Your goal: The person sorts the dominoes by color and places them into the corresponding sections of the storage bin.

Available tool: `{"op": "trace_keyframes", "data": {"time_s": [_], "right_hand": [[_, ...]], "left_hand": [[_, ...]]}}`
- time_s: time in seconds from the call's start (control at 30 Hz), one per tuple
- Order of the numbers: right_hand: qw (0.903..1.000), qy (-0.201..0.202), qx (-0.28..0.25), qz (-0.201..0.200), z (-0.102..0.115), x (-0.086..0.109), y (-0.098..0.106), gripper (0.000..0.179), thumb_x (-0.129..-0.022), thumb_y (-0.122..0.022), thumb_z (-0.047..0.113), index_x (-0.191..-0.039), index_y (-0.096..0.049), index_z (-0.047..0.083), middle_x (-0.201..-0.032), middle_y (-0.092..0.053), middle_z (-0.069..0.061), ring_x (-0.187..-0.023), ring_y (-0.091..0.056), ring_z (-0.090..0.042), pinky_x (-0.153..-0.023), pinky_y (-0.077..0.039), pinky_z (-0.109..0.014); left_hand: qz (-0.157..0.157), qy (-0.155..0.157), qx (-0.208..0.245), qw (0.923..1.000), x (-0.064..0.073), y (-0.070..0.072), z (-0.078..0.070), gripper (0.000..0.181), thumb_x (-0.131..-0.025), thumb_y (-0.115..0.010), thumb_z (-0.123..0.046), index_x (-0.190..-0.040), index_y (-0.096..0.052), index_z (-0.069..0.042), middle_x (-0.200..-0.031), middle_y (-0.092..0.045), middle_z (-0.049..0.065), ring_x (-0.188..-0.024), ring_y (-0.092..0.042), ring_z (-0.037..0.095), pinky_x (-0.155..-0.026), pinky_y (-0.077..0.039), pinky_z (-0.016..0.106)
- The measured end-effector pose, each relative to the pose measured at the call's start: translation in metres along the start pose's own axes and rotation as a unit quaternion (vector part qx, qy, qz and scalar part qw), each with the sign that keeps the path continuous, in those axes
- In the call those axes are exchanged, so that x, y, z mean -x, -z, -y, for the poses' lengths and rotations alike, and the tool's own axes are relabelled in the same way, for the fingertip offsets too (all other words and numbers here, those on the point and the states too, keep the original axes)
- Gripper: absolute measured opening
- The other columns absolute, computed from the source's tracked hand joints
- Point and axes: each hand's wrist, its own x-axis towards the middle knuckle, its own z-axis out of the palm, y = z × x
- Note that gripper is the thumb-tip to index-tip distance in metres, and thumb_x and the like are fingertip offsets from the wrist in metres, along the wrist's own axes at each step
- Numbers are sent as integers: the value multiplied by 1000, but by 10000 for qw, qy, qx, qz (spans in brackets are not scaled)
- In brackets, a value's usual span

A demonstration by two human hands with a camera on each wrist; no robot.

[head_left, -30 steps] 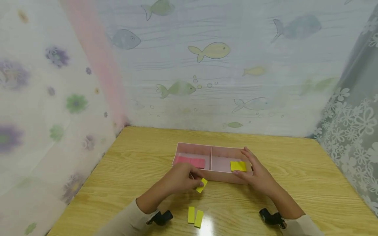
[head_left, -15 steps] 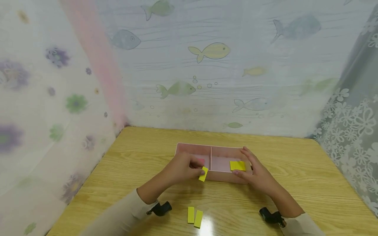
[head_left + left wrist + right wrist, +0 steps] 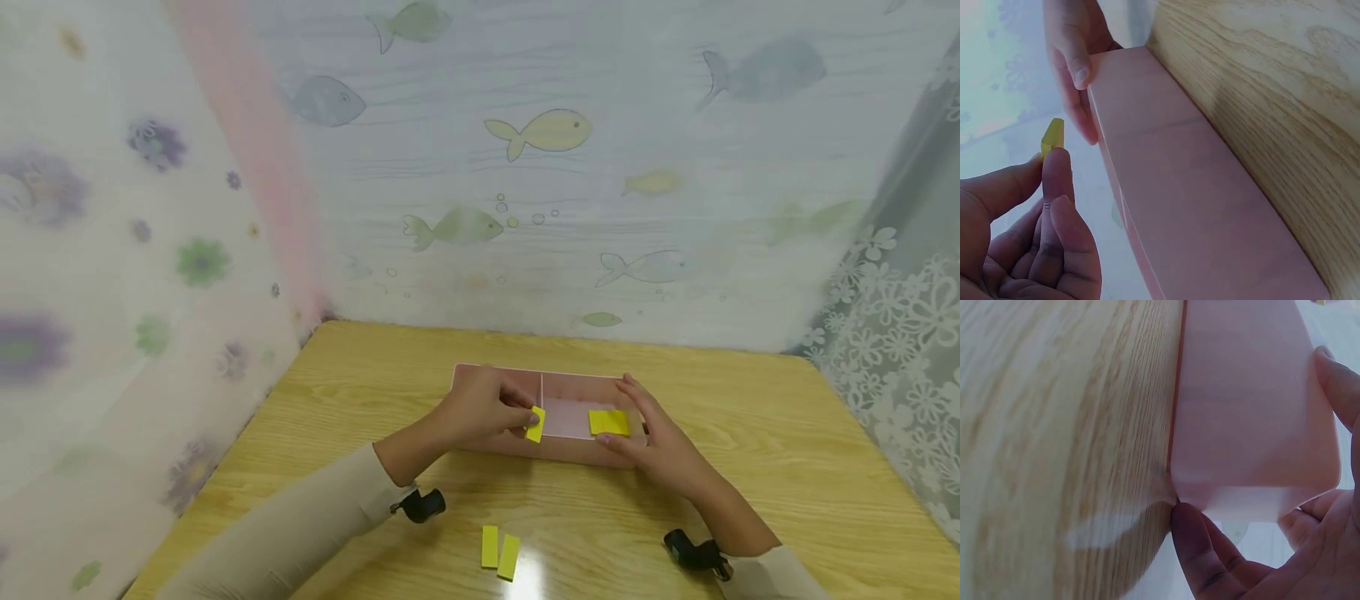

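Observation:
Between thumb and fingertips, my left hand (image 3: 476, 408) pinches a small yellow rectangular block (image 3: 536, 425), held up near the divider of the pink box (image 3: 570, 450). The left wrist view shows that yellow block (image 3: 1053, 136) edge-on, above the box's rim. My right hand (image 3: 663, 446) holds the box's right end, thumb at the front rim and fingers around the end wall (image 3: 1241, 500). In the right compartment, yellow blocks (image 3: 608, 422) lie flat side by side near the right end. My left hand covers most of the left compartment.
Two loose yellow blocks, a left one (image 3: 489, 547) and a right one (image 3: 507, 557), lie on the wooden table (image 3: 360, 383) in front of the box. A fish-patterned curtain (image 3: 450, 283) hangs along the back edge of the table.
My left hand has moved up and to the right with its yellow block, from in front of the box to near the divider. It now covers the pink blocks seen earlier. My right hand stays put.

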Motion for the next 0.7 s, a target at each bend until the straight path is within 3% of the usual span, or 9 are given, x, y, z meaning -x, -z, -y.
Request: {"op": "trace_keyframes", "data": {"time_s": [0.27, 0.43, 0.7], "right_hand": [[10000, -2, -35, -13, 0, 0, 0, 90, -96, -74, 43, -164, -24, 13, -174, -7, -15, -155, -16, -51, -111, -27, -80], [10000, -33, -82, 16, 1, 0, 0, 90, -96, -74, 43, -164, -23, 14, -174, -6, -15, -155, -15, -51, -110, -27, -81], [10000, -4, -75, 16, 2, 1, 0, 89, -96, -74, 42, -164, -24, 12, -174, -6, -16, -155, -16, -52, -110, -28, -81]], "left_hand": [[-19, 679, 557, 9961, -24, -4, -8, 6, -89, -83, -22, -92, -83, -16, -78, -78, -1, -86, -79, 28, -75, -64, 39], [-109, 949, 711, 9929, -38, -6, -15, 12, -89, -84, -23, -95, -82, -12, -79, -78, 0, -82, -79, 22, -74, -64, 36], [-149, 1241, 1102, 9860, -56, -12, -24, 13, -87, -85, -19, -94, -83, -8, -76, -78, 5, -74, -78, 18, -81, -64, 43]]}}
